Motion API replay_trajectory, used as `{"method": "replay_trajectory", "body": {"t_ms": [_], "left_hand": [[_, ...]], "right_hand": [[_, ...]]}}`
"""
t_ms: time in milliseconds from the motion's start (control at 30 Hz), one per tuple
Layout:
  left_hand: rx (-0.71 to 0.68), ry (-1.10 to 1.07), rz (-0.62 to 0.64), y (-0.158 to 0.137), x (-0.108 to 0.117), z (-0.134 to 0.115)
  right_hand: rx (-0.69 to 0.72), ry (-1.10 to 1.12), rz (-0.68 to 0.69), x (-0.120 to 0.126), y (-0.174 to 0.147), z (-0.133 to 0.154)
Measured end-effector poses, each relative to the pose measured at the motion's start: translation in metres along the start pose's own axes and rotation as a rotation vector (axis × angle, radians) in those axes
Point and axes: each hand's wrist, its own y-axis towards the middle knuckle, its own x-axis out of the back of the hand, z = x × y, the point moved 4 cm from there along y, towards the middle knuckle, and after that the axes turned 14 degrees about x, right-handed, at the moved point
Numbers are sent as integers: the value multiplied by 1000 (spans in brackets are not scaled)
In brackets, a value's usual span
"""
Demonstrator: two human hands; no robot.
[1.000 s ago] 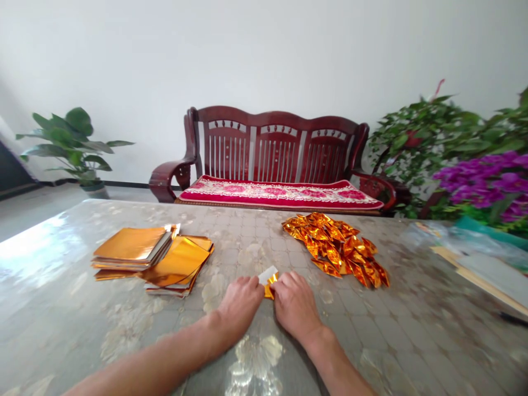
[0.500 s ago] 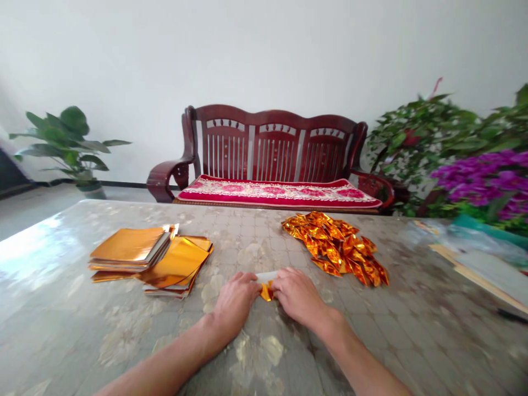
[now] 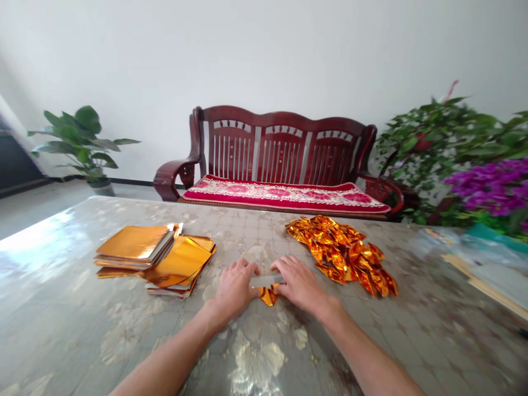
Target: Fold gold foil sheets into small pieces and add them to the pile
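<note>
A partly folded sheet of gold foil paper [image 3: 269, 296] lies on the table between my hands, its pale backing showing as a strip along the far side and the shiny gold on the near side. My left hand [image 3: 236, 283] grips its left end, thumb on the near side and fingers curled beyond. At the right end my right hand [image 3: 297, 281] holds it in the same way. To the left sit stacks of flat gold foil sheets [image 3: 177, 264]. A heap of folded gold foil pieces [image 3: 342, 250] rests to the right, beyond my right hand.
The table [image 3: 124, 335] has a glossy floral cover. Clear plastic wrapping [image 3: 437, 242] and pale boards [image 3: 487, 280] lie at its right edge. Behind it stands a dark red wooden bench [image 3: 284, 148], with a potted plant [image 3: 88, 143] at left and purple flowers [image 3: 490, 187] at right.
My fingers have lifted and spread a little from the foil paper, with the thumbs now at its near side. More of the pale strip shows. The view has shifted slightly left.
</note>
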Motion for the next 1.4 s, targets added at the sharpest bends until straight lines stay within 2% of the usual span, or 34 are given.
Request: {"method": "replay_trajectory", "body": {"t_ms": [133,300,567,700,900,1000,1200,1300,1400], "left_hand": [[36,89,55,6,5,-3],[31,82,123,15,5,-2],[32,-8,153,16,-1,0],[30,-72,147,6,-7,4],[-61,-167,21,-10,-13,8],[-154,-69,-35,-17,-13,4],[-275,198,-91,-25,-20,-3],[-312,236,-100,-25,-20,-8],[-253,235,-69,-21,-14,-12]], "right_hand": [[-33,83,104,1,7,-13],[-7,109,194,0,20,-20],[36,140,208,-4,23,-22],[49,177,160,-6,14,-20],[113,177,7,-12,-3,-15],[188,127,-64,-14,-11,-12],[276,72,-118,-17,-26,-9],[235,117,-176,-19,-29,-10],[124,165,-222,-22,-27,-12]]}}
